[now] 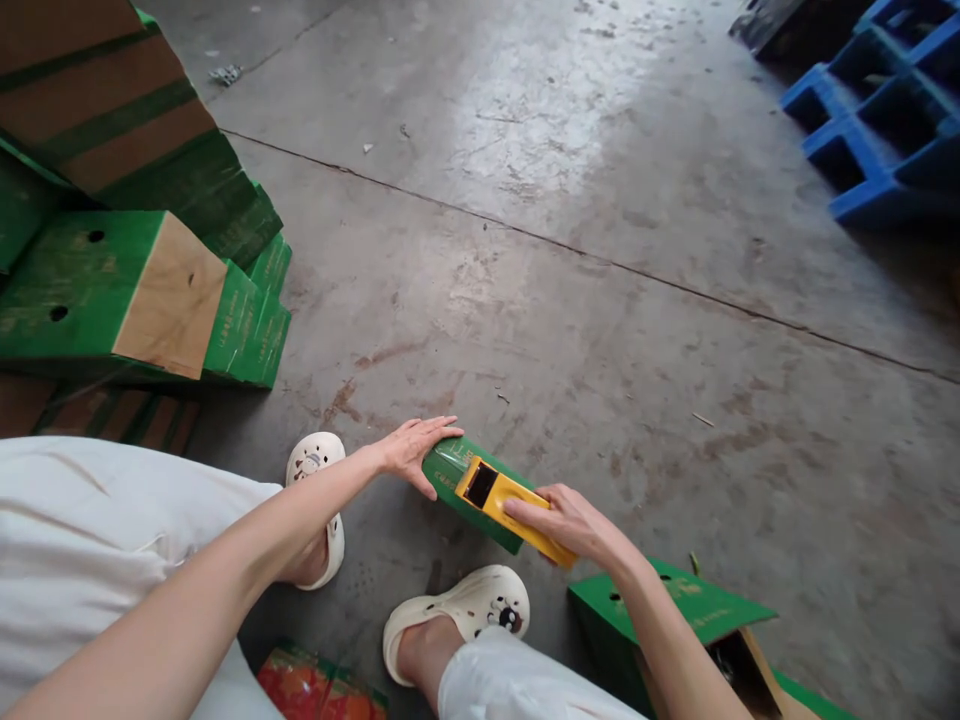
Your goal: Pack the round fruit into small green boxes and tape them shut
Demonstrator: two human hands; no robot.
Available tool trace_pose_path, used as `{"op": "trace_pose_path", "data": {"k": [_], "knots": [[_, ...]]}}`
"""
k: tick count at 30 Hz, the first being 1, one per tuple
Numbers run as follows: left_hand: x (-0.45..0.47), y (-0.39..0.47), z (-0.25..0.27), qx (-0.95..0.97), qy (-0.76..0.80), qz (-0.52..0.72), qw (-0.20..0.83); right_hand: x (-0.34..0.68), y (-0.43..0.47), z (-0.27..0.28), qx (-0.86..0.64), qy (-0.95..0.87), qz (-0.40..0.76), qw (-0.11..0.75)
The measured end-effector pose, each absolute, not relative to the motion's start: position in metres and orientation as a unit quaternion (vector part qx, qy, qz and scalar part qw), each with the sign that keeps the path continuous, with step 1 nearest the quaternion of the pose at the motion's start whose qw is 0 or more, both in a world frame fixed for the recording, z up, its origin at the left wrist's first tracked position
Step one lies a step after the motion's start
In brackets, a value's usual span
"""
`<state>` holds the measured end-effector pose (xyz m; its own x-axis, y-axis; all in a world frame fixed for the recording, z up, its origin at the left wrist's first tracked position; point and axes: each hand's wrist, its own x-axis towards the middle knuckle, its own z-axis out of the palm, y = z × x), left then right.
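Note:
A narrow green cardboard box (491,530) is on the floor in front of my feet, its printed top facing up. My left hand (418,450) rests on its far left end, with fingers stretched out and thumb apart. In my right hand (559,520) is a yellow hand-held tool (487,487) with a dark rectangular opening near its front. My thumb presses on its top and my fingers wrap under it. The tool lies over the box's top; whether it touches cannot be made out. A shiny clear patch shows on the box beside its front end.
Green boxes (82,285) are stacked at the left. An open green box (690,605) stands lower right, beside my right forearm. Red-and-green packs (300,685) lie at the bottom. Blue pallets (862,195) are at the upper right. My white clogs (491,600) flank the work area.

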<state>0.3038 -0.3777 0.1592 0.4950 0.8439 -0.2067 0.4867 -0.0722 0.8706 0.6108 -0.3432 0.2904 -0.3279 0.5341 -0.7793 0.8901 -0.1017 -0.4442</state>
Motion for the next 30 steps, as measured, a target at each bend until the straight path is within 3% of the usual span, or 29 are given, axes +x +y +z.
{"op": "trace_pose_path", "data": {"k": [9,17,26,30], "knots": [[0.302,-0.380,0.156,0.774,0.468,0.099,0.413,0.613,-0.351,0.281,0.564,0.663,-0.452,0.196],[0.350,-0.391,0.163,0.874,0.450,-0.012,0.185,0.594,-0.353,0.292,0.578,0.685,-0.363,0.255],[0.359,-0.398,0.167,0.876,0.446,0.011,0.185,0.624,-0.367,0.300,0.552,0.691,-0.422,0.198],[0.360,-0.396,0.170,0.873,0.447,0.031,0.192,0.665,-0.369,0.308,0.574,0.661,-0.427,0.227]]}}
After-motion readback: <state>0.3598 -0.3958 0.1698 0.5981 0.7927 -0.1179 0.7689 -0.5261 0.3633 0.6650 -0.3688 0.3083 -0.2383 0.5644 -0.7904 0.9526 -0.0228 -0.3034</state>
